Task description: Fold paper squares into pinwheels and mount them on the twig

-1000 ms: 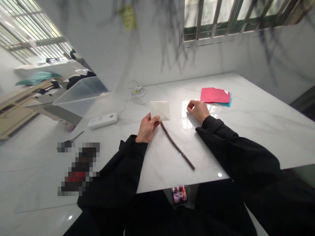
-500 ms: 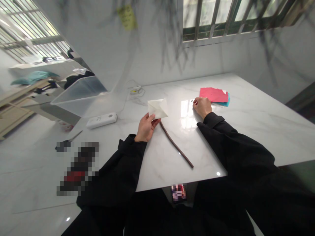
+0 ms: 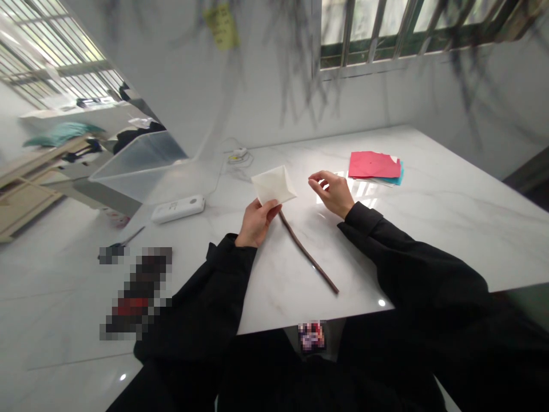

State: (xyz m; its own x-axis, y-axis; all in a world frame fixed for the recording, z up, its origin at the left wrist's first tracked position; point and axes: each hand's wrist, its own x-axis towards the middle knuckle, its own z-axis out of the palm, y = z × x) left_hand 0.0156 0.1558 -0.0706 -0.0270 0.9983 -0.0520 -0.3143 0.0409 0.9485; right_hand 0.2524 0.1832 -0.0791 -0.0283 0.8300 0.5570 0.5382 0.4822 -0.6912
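My left hand [image 3: 256, 222] is closed on a small cream paper envelope [image 3: 274, 186], thumb on top near its lower edge, and holds it tilted. A thin, slightly bent brown stick [image 3: 301, 246] runs from beneath those fingertips down to the right across the table; whether the hand touches it I cannot tell. To the right of the envelope and apart from it is my right hand [image 3: 337, 194]. Its thumb and forefinger come together at the tips in a loose pinch, the other fingers curled. Anything between the tips is too small to make out.
Red paper [image 3: 373, 165] lies over blue and white sheets at the back right of the white marbled table [image 3: 450, 229]. A white power strip-like device [image 3: 178, 209], a clear plastic bin [image 3: 141, 171] and a thin cable [image 3: 239, 155] are to the left. A barred window [image 3: 377, 34] is behind.
My right hand has moved left from beside the red paper toward the envelope. The envelope has turned a little in my left hand; the stick stays put.
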